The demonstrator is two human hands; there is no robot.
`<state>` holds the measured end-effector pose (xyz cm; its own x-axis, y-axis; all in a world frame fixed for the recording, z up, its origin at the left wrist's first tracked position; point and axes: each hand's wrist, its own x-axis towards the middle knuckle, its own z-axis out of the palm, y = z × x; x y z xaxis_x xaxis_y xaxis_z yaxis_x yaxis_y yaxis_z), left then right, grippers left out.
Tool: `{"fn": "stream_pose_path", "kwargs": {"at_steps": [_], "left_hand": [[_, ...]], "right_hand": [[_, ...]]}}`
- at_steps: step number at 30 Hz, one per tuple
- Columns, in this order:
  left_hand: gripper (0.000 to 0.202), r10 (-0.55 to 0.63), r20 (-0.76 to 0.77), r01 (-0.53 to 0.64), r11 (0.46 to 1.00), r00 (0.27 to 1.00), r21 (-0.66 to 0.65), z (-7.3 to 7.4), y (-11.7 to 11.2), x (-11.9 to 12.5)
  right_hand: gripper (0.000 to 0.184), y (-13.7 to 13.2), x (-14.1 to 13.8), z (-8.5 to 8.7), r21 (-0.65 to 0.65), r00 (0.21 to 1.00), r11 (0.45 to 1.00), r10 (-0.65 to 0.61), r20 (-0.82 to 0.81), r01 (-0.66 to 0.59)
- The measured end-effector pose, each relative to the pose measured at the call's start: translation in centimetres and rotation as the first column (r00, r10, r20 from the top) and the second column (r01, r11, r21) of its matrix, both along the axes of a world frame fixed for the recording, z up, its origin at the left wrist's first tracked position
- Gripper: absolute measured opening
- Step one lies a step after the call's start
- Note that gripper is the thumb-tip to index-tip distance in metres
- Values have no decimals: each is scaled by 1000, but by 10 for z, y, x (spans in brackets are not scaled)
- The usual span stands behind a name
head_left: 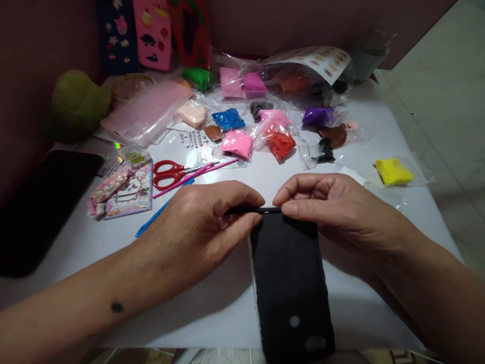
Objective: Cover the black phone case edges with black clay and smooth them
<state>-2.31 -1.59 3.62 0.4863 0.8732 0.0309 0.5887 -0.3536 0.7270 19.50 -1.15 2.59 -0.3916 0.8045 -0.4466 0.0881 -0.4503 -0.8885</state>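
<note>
Both hands pinch the far edge of one black phone case (290,283): the left hand (200,227) closes its grip at 9 o'clock, the right hand (333,207) at 3. The case lies flat on the white counter (76,242), stretching toward 6. One pair of red scissors (170,173) lies at 10 o'clock.

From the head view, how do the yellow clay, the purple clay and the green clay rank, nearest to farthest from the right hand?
1. Yellow clay: in its bag, just right of and beyond the right hand.
2. Purple clay: farther back, mid-table.
3. Green clay: at the far edge, toward the left.
</note>
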Motion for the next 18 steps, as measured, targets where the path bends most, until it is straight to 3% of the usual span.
{"fn": "stream_pose_path", "kwargs": {"at_steps": [3,8,15,18], "left_hand": [[14,5,-4,-5,1000,1000,23,-1,-2,1],[11,42,48,-38,996,998,-75,-2,-3,1],[13,21,22,-21,1000,1000,6,0,-5,1],[14,12,-1,-12,1000,1000,12,1,-4,2]], "right_hand": [[7,-1,1,-1,38,999,999,4,40,-5],[8,-3,1,0,52,999,999,-9,46,6],[25,3,4,2,-62,994,997,-55,-92,50],[23,5,6,1,-79,994,995,-63,-93,56]]}}
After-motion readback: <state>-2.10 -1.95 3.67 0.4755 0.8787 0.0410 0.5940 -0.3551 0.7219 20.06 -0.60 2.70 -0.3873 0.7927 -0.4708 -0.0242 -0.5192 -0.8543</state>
